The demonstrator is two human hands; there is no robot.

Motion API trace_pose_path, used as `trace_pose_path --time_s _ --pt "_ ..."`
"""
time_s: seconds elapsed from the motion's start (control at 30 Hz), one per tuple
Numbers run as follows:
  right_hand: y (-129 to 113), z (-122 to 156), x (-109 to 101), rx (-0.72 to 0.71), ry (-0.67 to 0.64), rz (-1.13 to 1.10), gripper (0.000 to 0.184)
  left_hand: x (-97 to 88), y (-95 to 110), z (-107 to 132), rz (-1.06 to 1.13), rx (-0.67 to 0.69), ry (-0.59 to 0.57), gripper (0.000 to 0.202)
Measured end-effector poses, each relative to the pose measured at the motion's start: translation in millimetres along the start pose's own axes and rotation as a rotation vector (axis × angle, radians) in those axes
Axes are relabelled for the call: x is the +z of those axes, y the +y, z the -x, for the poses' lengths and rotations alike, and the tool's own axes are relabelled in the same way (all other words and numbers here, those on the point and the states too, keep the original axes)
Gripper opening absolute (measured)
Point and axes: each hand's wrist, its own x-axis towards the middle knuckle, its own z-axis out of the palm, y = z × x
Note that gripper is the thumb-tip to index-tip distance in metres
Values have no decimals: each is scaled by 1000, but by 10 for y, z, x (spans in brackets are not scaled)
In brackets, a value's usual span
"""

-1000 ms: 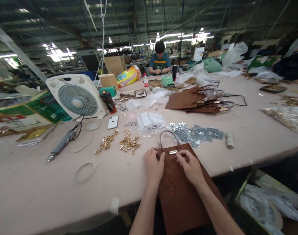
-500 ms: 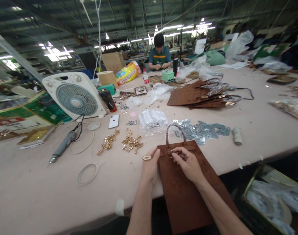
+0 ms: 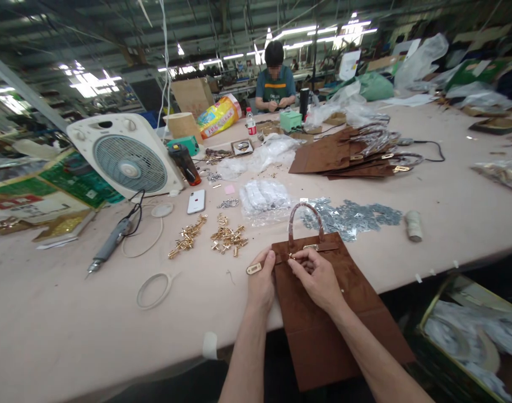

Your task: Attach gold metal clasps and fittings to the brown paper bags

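A brown suede bag point(image 3: 323, 313) lies flat across the near table edge, its wrapped handle point(image 3: 305, 221) pointing away from me. My left hand point(image 3: 262, 280) rests on the bag's left top corner, fingers curled, thumb near the strap. A gold clasp plate point(image 3: 254, 268) lies just left of that hand. My right hand point(image 3: 317, 277) pinches a small gold fitting point(image 3: 293, 256) at the bag's strap. Another gold plate point(image 3: 310, 247) sits on the strap under the handle.
Gold hardware pieces point(image 3: 228, 238) and silver plates point(image 3: 348, 215) lie beyond the bag. An electric screwdriver point(image 3: 108, 247), a tape ring point(image 3: 153, 289), a phone point(image 3: 196, 201) and a fan point(image 3: 124, 159) stand left. Finished brown bags point(image 3: 348, 157) are stacked farther back. A person point(image 3: 276, 84) works at the far end.
The bag has shifted a little away from me. A gold clasp plate now lies on the table left of my left hand. My right hand pinches lower on the strap.
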Motion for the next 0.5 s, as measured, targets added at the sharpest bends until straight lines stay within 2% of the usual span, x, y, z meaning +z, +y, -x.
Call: trace_pose_path --time_s 0.2,0.33,0.5 --pt "31 -2 11 -41 3 7 39 13 -1 42 39 12 29 48" --pt "24 -2 21 -53 8 23 38 20 34 69 -8 37 60 46" --pt "14 -39 -19 -22 -37 35 38 22 66 69 -28 37 61 46"
